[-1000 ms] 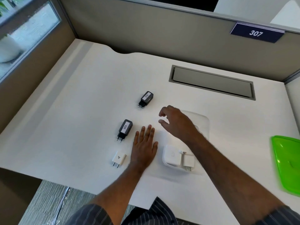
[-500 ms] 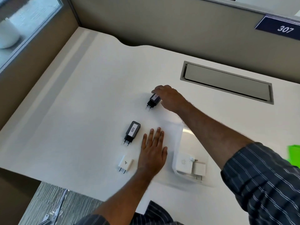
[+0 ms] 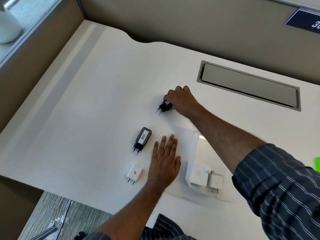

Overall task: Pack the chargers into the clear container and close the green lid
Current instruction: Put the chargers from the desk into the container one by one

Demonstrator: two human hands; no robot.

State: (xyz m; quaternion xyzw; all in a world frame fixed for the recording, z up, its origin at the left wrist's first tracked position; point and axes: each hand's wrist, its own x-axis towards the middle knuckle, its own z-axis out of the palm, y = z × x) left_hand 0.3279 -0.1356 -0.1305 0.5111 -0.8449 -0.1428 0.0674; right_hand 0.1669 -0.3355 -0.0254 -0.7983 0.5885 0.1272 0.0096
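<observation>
My right hand (image 3: 181, 99) grips the far black charger (image 3: 164, 106) at mid-desk, its two pins pointing toward me and to the left. A second black charger (image 3: 142, 140) labelled 026 lies nearer. My left hand (image 3: 165, 161) rests flat on the white desk, fingers straight, between that charger and the clear container (image 3: 195, 141). A small white charger (image 3: 134, 174) lies left of my left wrist. Inside the clear container sit a large white charger (image 3: 198, 176) and a smaller white one (image 3: 215, 182). Only a sliver of the green lid (image 3: 317, 164) shows at the right edge.
A grey cable hatch (image 3: 249, 85) is set into the desk at the back right. Beige partition walls (image 3: 173, 19) close off the back and left. The desk's front edge runs just below my left wrist, with grey floor beneath.
My right hand reached from over the container to the far black charger and has closed round it, tipping it up. My left hand has stayed flat. The view shifted left.
</observation>
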